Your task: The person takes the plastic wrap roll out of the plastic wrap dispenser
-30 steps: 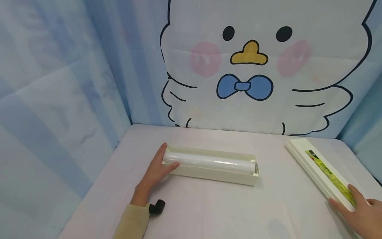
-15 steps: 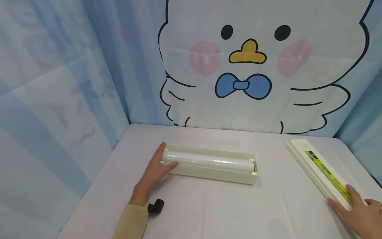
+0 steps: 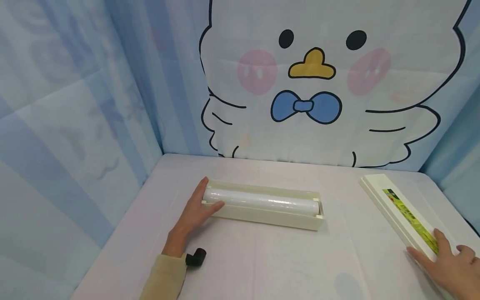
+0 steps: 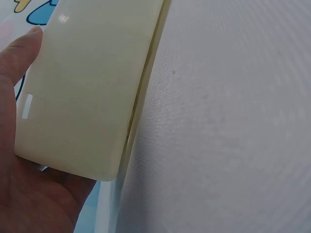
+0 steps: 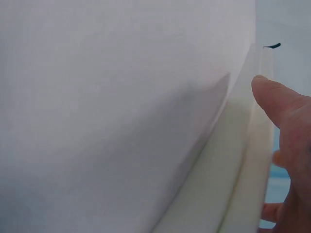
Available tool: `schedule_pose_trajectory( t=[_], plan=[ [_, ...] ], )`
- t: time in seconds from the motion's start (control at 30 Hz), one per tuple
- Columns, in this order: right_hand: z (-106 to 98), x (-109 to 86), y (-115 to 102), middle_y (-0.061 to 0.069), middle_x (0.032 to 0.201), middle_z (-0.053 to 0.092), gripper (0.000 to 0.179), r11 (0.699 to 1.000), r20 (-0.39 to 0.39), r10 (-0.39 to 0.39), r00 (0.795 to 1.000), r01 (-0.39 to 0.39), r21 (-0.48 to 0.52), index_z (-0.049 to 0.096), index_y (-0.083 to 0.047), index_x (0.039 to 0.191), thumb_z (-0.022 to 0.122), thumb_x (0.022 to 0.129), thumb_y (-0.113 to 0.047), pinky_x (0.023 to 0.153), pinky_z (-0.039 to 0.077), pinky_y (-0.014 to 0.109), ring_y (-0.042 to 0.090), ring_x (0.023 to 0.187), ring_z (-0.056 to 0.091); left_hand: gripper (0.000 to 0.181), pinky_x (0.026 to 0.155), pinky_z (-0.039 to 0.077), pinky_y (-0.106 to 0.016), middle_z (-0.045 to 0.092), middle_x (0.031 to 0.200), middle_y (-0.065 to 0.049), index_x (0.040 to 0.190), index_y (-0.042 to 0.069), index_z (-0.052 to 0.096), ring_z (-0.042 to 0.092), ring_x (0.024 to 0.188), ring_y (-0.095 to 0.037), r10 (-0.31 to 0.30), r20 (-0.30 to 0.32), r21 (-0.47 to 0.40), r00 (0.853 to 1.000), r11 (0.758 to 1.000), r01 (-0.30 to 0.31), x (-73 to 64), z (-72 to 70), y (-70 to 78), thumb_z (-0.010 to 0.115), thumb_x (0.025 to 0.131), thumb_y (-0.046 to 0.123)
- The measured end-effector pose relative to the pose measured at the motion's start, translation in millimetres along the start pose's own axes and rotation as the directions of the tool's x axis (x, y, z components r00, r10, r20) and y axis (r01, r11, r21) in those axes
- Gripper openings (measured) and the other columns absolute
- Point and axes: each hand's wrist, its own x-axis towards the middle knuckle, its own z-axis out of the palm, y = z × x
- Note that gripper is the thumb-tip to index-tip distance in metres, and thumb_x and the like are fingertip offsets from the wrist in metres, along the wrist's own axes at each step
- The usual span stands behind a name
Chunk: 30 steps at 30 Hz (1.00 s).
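On the counter [image 3: 277, 262], the left hand [image 3: 193, 214], partly spread, grips the left end of the box [image 3: 270, 218], which extends toward three o'clock. The right hand [image 3: 451, 266], likewise spread, holds the labelled piece [image 3: 406, 213], aligned toward eleven.

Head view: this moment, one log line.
left hand: grips open box | roll: inside open box | right hand: at labelled box, near end | labelled box: on table

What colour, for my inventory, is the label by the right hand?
The label is yellow-green with dark markings, best in the head view.
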Motion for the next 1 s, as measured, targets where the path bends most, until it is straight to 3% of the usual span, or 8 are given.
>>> schedule_pose_trajectory(
  t=[0.13,0.33,0.57,0.83,0.9,1.0],
  plan=[
    [-13.4,-8.6,-17.7,0.049,0.138,0.004,0.095,0.994,-0.131,-0.108,0.986,0.108,-0.009,0.002,0.003,0.155,0.065,0.096,-0.038,0.104,0.021,0.077,0.068,0.120,0.017,0.099,0.120,0.016,-0.051,0.012,0.168,-0.011,0.163,0.009,0.013,0.014,0.152,-0.030,-0.008,0.000,0.001,1.000,1.000,0.008,0.4,0.0,0.7,0.073,0.091,0.042],
    [-30.5,-20.5,-45.7,0.045,0.137,0.017,0.081,0.953,-0.291,-0.294,0.910,0.303,-0.017,0.020,0.001,0.156,0.066,0.096,-0.029,0.104,0.018,0.077,0.065,0.117,0.022,0.099,0.119,0.017,-0.052,0.013,0.168,-0.011,0.163,0.009,0.014,0.015,0.152,-0.031,-0.012,-0.008,0.003,1.000,1.000,0.012,1.0,0.0,1.4,0.074,0.091,0.040],
    [-37.7,-29.0,-65.7,0.045,0.139,0.022,0.078,0.926,-0.360,-0.359,0.861,0.377,-0.021,0.024,0.001,0.155,0.066,0.096,-0.026,0.101,0.022,0.078,0.065,0.118,0.025,0.099,0.119,0.016,-0.053,0.013,0.168,-0.012,0.162,0.008,0.014,0.015,0.152,-0.032,-0.012,-0.009,-0.007,1.000,1.000,0.012,1.0,0.2,2.1,0.074,0.091,0.040],
    [-40.5,-34.8,-77.6,0.043,0.139,0.025,0.075,0.912,-0.377,-0.385,0.842,0.409,-0.018,0.027,0.001,0.154,0.065,0.095,-0.027,0.099,0.027,0.076,0.063,0.117,0.029,0.099,0.119,0.016,-0.053,0.013,0.167,-0.013,0.162,0.007,0.014,0.015,0.151,-0.032,0.003,-0.011,-0.020,1.000,1.000,-0.003,0.1,-0.1,0.6,0.074,0.091,0.041],
    [-39.9,-36.6,-78.1,0.043,0.139,0.027,0.073,0.899,-0.391,-0.406,0.826,0.437,-0.010,0.030,0.000,0.153,0.065,0.095,-0.027,0.096,0.030,0.076,0.062,0.116,0.031,0.099,0.119,0.016,-0.053,0.013,0.168,-0.013,0.162,0.007,0.014,0.015,0.152,-0.032,-0.002,-0.007,-0.012,1.000,1.000,0.002,0.9,0.7,0.7,0.074,0.091,0.041],
    [-39.4,-38.9,-79.7,0.042,0.138,0.032,0.070,0.867,-0.427,-0.451,0.784,0.498,-0.001,0.035,0.001,0.151,0.067,0.094,-0.026,0.092,0.033,0.076,0.061,0.114,0.035,0.099,0.120,0.016,-0.052,0.012,0.168,-0.013,0.162,0.007,0.014,0.014,0.152,-0.032,-0.003,-0.007,-0.001,1.000,1.000,0.003,1.9,1.3,0.9,0.073,0.092,0.041]
  ],
)
